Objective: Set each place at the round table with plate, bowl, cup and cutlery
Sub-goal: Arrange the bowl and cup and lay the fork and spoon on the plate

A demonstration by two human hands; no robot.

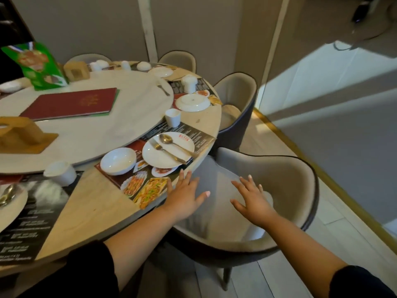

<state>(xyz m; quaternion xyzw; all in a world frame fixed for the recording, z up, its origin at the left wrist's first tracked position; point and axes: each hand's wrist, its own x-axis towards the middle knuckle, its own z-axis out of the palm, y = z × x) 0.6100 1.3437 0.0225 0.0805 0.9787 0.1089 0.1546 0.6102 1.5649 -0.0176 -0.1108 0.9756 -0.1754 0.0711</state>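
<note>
On the round table [96, 203], a place mat [150, 186] carries a white plate [159, 157] with a fork [169, 153] and a spoon [178, 145] lying across it. A white bowl [118, 161] stands to its left and a white cup [173, 117] behind it. My left hand [184, 195] hovers flat with spread fingers at the table's edge, just in front of the mat. My right hand [251, 197] is held out flat over the seat of the nearest chair [279, 175]. Both hands hold nothing. Farther round, an upturned plate [192, 102] and an upturned cup [189, 83] sit at another place.
A pale turntable [86, 127] in the middle holds a red menu [71, 103], a green bag [39, 65] and wooden holders [23, 134]. Another plate [10, 203] and cup [61, 172] stand at the near left. More chairs [238, 100] ring the table; open floor lies right.
</note>
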